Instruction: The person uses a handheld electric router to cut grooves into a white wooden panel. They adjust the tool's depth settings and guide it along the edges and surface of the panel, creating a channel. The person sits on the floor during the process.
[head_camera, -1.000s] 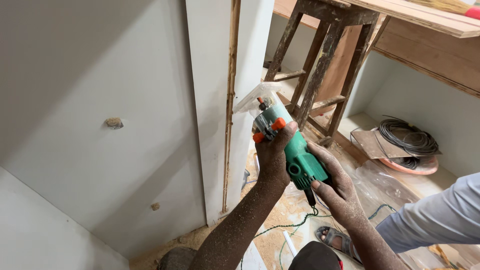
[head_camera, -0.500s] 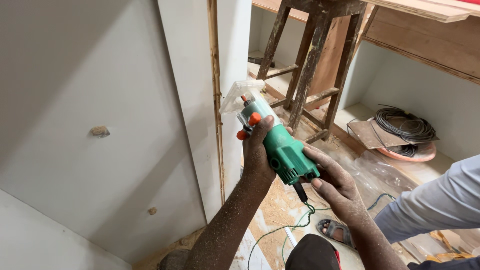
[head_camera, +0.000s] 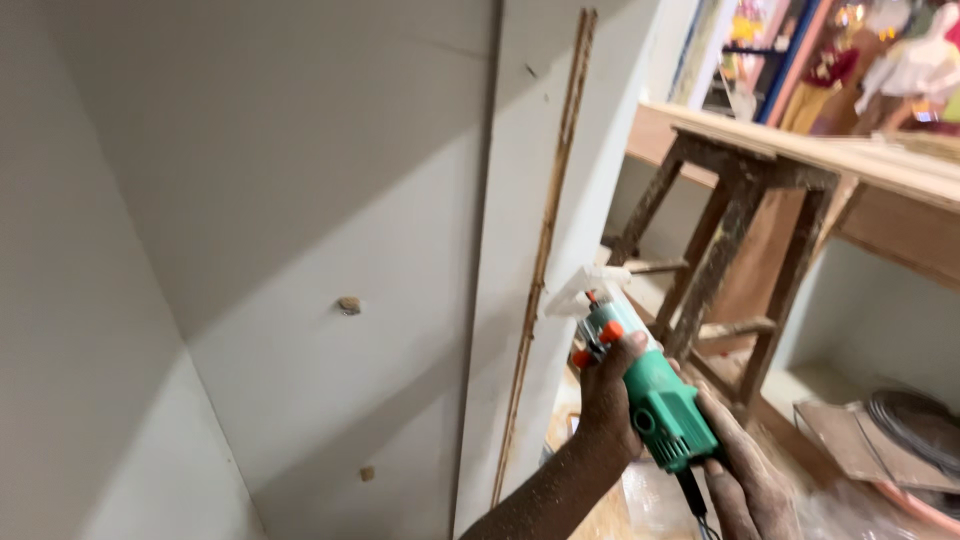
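Note:
A green hand-held trimmer router (head_camera: 650, 395) with orange knobs and a clear base is pressed against the edge of an upright white laminated panel (head_camera: 520, 250). The panel's raw brown edge strip (head_camera: 548, 240) runs top to bottom. My left hand (head_camera: 608, 400) wraps around the tool's body near its base. My right hand (head_camera: 745, 475), dusted with sawdust, holds the tool's rear end where the black cord comes out.
A wide white board (head_camera: 250, 230) with two small pegs leans at the left. A paint-stained wooden stool (head_camera: 740, 240) stands behind the tool under a wooden bench top (head_camera: 860, 160). Coiled cable (head_camera: 915, 425) lies on a pink tray at the lower right.
The view has tilted up and swung left. Both hands have kept hold of the router at the panel's edge, now low in the picture; the stool now appears farther right.

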